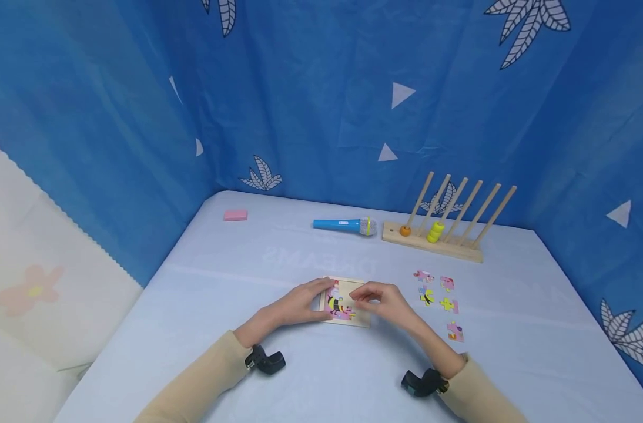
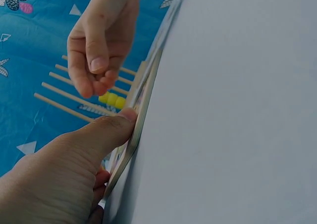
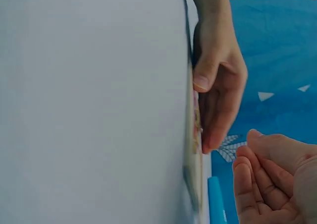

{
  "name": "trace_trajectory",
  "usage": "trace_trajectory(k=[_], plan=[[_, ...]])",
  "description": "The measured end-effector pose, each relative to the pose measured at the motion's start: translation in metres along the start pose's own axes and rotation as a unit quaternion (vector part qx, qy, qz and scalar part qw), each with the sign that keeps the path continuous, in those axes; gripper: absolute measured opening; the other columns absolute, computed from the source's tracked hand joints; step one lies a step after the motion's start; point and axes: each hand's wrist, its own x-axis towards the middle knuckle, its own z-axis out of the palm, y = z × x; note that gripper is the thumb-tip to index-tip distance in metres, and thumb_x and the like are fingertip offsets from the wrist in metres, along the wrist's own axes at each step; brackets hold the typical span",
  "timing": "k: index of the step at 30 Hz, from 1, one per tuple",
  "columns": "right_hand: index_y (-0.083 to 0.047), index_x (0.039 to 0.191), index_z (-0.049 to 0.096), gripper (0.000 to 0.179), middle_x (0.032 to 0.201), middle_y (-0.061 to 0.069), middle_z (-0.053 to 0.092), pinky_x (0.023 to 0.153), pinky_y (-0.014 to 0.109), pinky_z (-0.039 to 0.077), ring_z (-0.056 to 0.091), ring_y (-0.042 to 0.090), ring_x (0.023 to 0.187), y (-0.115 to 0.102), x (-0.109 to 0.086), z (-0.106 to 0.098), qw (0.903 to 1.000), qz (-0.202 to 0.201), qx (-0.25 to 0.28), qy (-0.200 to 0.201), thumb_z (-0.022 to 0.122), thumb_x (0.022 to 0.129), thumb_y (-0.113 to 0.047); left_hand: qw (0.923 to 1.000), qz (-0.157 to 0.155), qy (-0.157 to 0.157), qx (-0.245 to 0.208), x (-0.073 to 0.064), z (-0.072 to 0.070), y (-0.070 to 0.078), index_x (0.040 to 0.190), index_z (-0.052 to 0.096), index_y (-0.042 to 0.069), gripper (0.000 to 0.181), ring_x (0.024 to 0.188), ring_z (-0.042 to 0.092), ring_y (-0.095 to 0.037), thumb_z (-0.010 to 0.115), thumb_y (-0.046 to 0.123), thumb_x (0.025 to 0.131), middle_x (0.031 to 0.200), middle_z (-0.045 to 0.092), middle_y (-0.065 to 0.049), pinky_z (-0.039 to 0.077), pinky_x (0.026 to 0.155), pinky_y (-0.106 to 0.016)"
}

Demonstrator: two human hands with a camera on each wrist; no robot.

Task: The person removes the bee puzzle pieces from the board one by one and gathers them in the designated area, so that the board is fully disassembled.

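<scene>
A shallow wooden puzzle tray (image 1: 362, 320) lies on the table, with a picture of pink, yellow and black puzzle pieces (image 1: 334, 306) filling its left and lower part. My left hand (image 1: 298, 304) rests on the tray's left side, the thumb near the bottom and the fingers near the top edge. In the left wrist view its thumb (image 2: 116, 127) presses on the tray's rim. Just above the tray's right side hovers my right hand (image 1: 383, 302), fingers loosely bent. Nothing shows between its thumb (image 3: 277, 147) and fingers. Several loose puzzle pieces (image 1: 448, 305) lie to its right.
A wooden peg stand (image 1: 443, 249) with upright rods, an orange bead (image 1: 405, 231) and yellow beads (image 1: 435, 232) stands at the back right. Left of it lies a blue toy microphone (image 1: 337, 225). A pink block (image 1: 235, 215) sits at the back left. Blue curtain (image 1: 321, 117) borders the table.
</scene>
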Motion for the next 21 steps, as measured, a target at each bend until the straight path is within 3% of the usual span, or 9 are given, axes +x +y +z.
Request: trace_trajectory(k=[2, 4, 9, 13, 21], plan=[[0.008, 0.1, 0.067, 0.017, 0.092, 0.019, 0.067, 0.076, 0.031, 0.054, 0.063, 0.028, 0.08, -0.009, -0.003, 0.003, 0.9999, -0.002, -0.013, 0.0, 0.067, 0.083, 0.005, 1.0, -0.001, -0.002, 0.0, 0.0, 0.0, 0.0, 0.144, 0.038, 0.007, 0.075, 0.136, 0.031, -0.025, 0.067, 0.042, 0.085, 0.146, 0.038, -0.01, 0.03, 0.109, -0.04], [0.003, 0.098, 0.069, 0.015, 0.089, 0.01, 0.068, 0.074, 0.029, 0.054, 0.063, 0.022, 0.078, -0.003, -0.005, 0.006, 0.9994, -0.008, -0.033, 0.002, 0.069, 0.083, 0.001, 1.0, -0.001, -0.003, 0.001, 0.0, 0.0, 0.0, 0.144, 0.037, 0.007, 0.075, 0.136, 0.031, -0.025, 0.067, 0.042, 0.086, 0.147, 0.037, -0.01, 0.03, 0.109, -0.04], [-0.011, 0.095, 0.072, 0.013, 0.084, -0.01, 0.065, 0.069, 0.025, 0.053, 0.059, 0.006, 0.075, 0.032, -0.006, 0.017, 0.9956, -0.024, -0.09, 0.009, 0.073, 0.082, -0.008, 1.0, 0.005, 0.002, 0.006, 0.0, 0.0, 0.0, 0.144, 0.038, 0.006, 0.075, 0.135, 0.032, -0.027, 0.068, 0.042, 0.085, 0.146, 0.038, -0.012, 0.031, 0.108, -0.04], [-0.013, 0.093, 0.073, 0.013, 0.082, -0.011, 0.064, 0.066, 0.024, 0.052, 0.058, 0.005, 0.073, 0.035, -0.008, 0.021, 0.9921, -0.036, -0.12, 0.014, 0.074, 0.081, -0.008, 0.9999, 0.006, 0.003, 0.009, 0.0, 0.0, 0.0, 0.143, 0.039, 0.006, 0.075, 0.135, 0.032, -0.027, 0.068, 0.042, 0.085, 0.146, 0.039, -0.011, 0.03, 0.109, -0.04], [-0.013, 0.092, 0.073, 0.013, 0.082, -0.011, 0.063, 0.066, 0.023, 0.052, 0.057, 0.005, 0.074, 0.033, -0.01, 0.025, 0.9902, -0.045, -0.129, 0.029, 0.074, 0.081, -0.006, 1.0, 0.005, 0.003, 0.005, 0.001, 0.001, -0.001, 0.144, 0.038, 0.006, 0.075, 0.136, 0.031, -0.026, 0.069, 0.04, 0.085, 0.146, 0.038, -0.011, 0.03, 0.109, -0.039]])
